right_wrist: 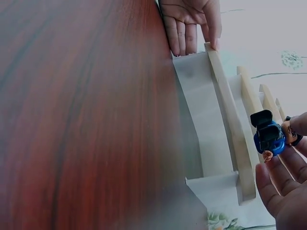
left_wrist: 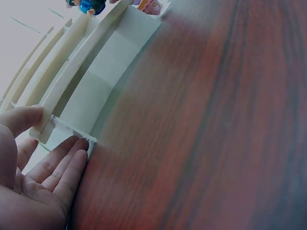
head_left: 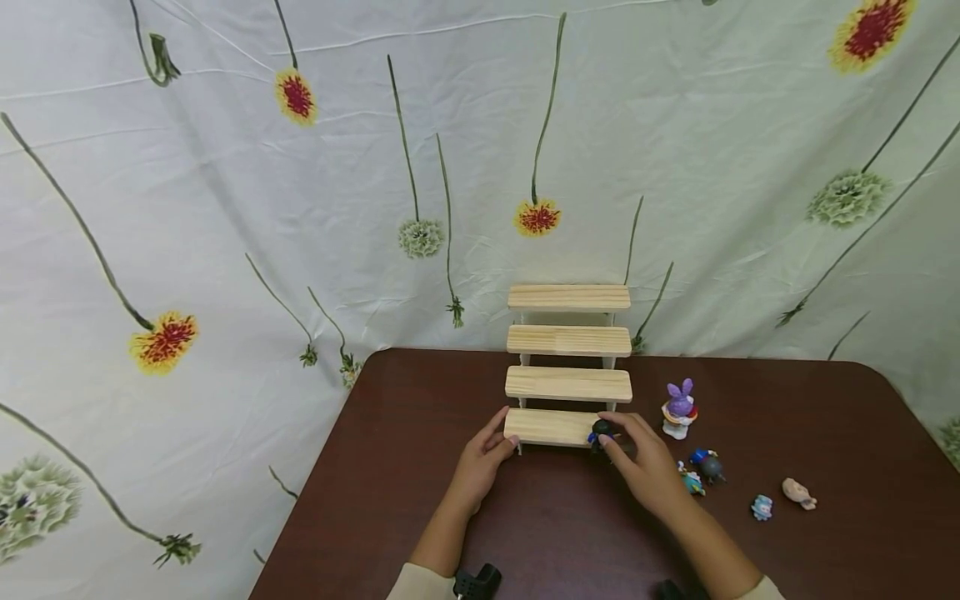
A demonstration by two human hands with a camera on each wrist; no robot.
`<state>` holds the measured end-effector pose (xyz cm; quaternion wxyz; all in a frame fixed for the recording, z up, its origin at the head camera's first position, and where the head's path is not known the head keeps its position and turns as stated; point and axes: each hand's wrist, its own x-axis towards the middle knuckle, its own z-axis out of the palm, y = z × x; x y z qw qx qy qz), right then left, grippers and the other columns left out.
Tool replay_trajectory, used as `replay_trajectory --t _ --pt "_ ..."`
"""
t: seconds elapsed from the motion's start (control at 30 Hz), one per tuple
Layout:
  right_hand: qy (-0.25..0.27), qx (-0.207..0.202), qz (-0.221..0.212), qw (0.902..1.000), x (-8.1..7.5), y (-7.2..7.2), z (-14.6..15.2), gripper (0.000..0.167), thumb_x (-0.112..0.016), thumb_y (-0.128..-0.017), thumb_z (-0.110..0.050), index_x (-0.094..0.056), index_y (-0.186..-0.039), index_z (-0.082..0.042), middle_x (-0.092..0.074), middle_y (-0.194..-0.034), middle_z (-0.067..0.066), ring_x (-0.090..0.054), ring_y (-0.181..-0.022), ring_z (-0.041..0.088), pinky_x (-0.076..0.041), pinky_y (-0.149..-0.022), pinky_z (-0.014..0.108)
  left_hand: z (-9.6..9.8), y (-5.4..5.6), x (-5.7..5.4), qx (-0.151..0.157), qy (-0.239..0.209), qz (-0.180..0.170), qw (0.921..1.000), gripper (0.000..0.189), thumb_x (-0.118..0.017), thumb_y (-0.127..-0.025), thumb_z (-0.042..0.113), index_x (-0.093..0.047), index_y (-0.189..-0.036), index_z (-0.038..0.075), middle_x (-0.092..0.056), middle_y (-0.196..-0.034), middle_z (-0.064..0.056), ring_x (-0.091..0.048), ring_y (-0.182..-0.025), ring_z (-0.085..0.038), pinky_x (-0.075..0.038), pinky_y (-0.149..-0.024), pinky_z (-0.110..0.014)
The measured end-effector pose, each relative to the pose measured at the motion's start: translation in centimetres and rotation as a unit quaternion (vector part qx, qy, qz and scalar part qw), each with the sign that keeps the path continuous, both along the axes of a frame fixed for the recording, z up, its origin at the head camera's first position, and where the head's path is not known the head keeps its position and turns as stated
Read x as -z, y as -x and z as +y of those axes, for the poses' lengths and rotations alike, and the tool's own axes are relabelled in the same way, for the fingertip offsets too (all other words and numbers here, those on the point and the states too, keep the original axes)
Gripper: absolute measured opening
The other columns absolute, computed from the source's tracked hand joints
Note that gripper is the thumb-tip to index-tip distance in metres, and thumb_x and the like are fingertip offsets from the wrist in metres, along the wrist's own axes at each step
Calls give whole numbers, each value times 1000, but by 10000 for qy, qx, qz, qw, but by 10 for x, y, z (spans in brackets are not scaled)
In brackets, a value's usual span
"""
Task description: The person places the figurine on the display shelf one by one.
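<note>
A stepped wooden display stand (head_left: 567,383) with pale boards stands on the table, on thin pale supports. My left hand (head_left: 480,468) grips the left end of its lowest board (left_wrist: 79,72), thumb on the front edge, while other fingers reach by the support below. My right hand (head_left: 648,471) pinches a small figurine (right_wrist: 269,136) with a dark top, blue body and black feet. It is at the right end of the lowest board; whether its feet touch the wood I cannot tell. The thumb and fingers hide part of it.
Right of the stand are a purple-eared rabbit figurine (head_left: 678,410), a blue and dark grey figurine (head_left: 708,465), a teal figurine (head_left: 691,479), a small light-blue figurine (head_left: 762,507) and a beige one (head_left: 798,492). A flowered cloth (head_left: 360,167) hangs behind the dark brown table (head_left: 420,383).
</note>
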<state>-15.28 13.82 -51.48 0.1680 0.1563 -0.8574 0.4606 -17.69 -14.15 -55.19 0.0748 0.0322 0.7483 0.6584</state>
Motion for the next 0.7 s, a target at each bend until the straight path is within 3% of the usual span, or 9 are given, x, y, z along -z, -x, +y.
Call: replay_trajectory --t 0.37,0.7 --pt "7 -21 -108 9999 -2 9 -15 33 -69 -97 -20 -65 -130 -12 -66 -112 -1 -64 -97 8 -55 -81 30 0 1 0 -32 -14 -44 10000 65 -66 -99 35 -39 -157 27 -68 -131 -13 -62 -122 -21 -46 -107 -42" --pt "59 -130 -172 9998 -1 15 -26 33 -68 -98 -20 -64 -131 -15 -67 -120 5 -66 -103 19 -56 -86 38 1 -1 -2 -37 6 -43 10000 64 -65 -99 36 -38 -157 27 -68 -132 -13 -61 -124 -22 -45 -108 -44"
